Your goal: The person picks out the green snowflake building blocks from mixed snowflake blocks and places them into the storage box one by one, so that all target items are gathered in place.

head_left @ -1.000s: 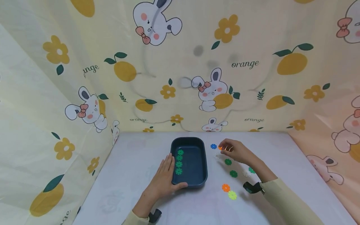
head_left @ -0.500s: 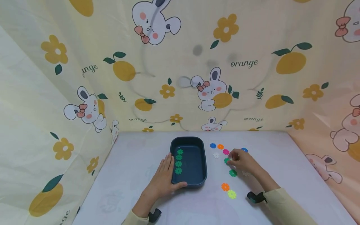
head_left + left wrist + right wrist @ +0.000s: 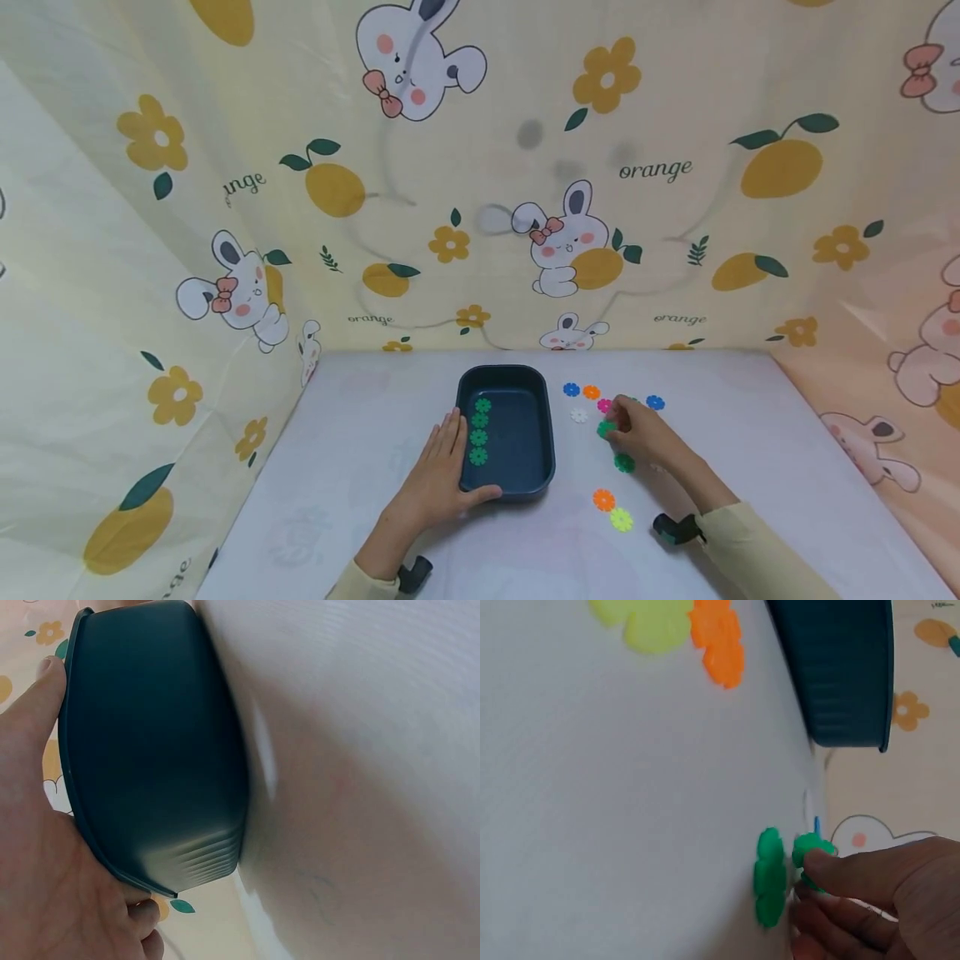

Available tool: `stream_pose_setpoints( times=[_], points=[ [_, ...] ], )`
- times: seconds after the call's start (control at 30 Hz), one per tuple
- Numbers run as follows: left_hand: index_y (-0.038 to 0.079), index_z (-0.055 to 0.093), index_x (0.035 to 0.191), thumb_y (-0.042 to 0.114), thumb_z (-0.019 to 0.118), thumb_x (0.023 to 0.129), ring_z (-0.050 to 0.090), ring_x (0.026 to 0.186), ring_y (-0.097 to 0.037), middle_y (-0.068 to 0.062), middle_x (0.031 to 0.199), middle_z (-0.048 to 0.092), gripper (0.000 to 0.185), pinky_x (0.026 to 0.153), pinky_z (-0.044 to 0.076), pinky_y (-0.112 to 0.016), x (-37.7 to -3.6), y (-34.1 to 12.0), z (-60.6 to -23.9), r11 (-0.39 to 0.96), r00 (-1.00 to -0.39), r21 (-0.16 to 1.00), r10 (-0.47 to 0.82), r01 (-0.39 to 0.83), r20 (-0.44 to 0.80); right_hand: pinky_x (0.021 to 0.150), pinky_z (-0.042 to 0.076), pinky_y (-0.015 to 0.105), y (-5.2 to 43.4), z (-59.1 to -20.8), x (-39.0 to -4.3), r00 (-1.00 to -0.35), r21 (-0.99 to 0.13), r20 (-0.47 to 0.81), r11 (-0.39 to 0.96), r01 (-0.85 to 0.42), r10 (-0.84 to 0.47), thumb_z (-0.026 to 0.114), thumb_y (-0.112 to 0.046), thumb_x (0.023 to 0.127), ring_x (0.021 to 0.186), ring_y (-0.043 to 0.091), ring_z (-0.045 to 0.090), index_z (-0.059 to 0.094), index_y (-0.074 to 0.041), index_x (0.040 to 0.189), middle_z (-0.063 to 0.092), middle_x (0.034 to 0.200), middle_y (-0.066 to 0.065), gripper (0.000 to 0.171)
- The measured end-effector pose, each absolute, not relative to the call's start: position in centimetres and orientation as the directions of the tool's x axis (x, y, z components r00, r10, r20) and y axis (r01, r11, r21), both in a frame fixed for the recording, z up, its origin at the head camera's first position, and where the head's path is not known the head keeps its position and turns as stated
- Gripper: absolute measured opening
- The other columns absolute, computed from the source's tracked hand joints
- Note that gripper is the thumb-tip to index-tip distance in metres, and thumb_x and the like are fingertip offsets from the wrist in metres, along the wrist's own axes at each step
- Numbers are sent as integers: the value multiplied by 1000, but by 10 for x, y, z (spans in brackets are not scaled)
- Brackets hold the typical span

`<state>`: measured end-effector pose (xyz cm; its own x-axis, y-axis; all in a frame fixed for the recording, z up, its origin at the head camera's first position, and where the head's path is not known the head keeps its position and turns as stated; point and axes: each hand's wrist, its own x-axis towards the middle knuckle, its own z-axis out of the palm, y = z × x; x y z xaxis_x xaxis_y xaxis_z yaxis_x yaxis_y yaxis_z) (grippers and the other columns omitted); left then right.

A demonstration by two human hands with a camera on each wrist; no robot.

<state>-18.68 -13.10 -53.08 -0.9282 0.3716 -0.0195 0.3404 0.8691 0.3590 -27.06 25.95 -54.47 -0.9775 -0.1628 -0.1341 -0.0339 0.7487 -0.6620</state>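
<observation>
- Backdrop (image 3: 480,158) reads "orange" in several places.
- Right hand (image 3: 647,432) pinches a green flower (image 3: 812,841) at thumb and fingertips, right of the tray (image 3: 521,437).
- Left hand (image 3: 437,479) rests straight-fingered along the tray's left rim.

Tray (image 3: 844,671) — cut off above (right wrist view).

Here we are at a screened-off booth (image 3: 862,333): cloth (image 3: 480,158) printed with rabbits (image 3: 566,242) and oranges (image 3: 334,190) hangs behind and along both sides, walling in a white desk (image 3: 337,450); home or studio, I can't tell.
</observation>
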Motion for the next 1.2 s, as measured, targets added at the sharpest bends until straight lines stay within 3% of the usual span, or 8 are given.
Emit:
stream_pose_setpoints(
  times=[0.17, 0.43, 0.8, 1.2],
  points=[
    [1, 11, 172, 80, 66, 90, 3, 168, -29, -14, 181, 1, 126, 135, 10, -51, -187, -130, -529, 865, -927, 365, 374, 343, -16, 75, 56, 27, 254, -535, -269, -977, -699, -50, 705, -114, -208, 76, -5, 98, 87, 21, 60, 68, -9, 111, 66, 95, 4, 16],
    [2, 9, 172, 83, 63, 89, 0, 168, -27, -12, 181, -2, 128, 136, 8, -49, -189, -131, -531, 869, -927, 354, 375, 346, -14, 73, 60, 23, 242, -515, -270, -962, -769, 91, 595, -233, -259, 77, -2, 97, 85, 20, 68, 70, -4, 113, 72, 98, 6, 17],
    [3, 7, 172, 88, 59, 88, 0, 168, -27, -12, 181, -3, 130, 136, 9, -50, -189, -131, -532, 878, -928, 335, 371, 342, -26, 79, 65, 28, 212, -496, -273, -935, -848, 102, 461, -260, -338, 78, -5, 98, 88, 21, 72, 73, -6, 119, 75, 102, 7, 21],
    [4, 7, 173, 87, 59, 89, -2, 167, -25, -10, 181, -4, 129, 136, 6, -47, -190, -130, -534, 877, -929, 347, 368, 333, -40, 88, 62, 22, 183, -495, -275, -839, -862, 84, 384, -332, -538, 75, -1, 100, 99, 24, 71, 73, -6, 123, 74, 112, 9, 24]
  ],
)
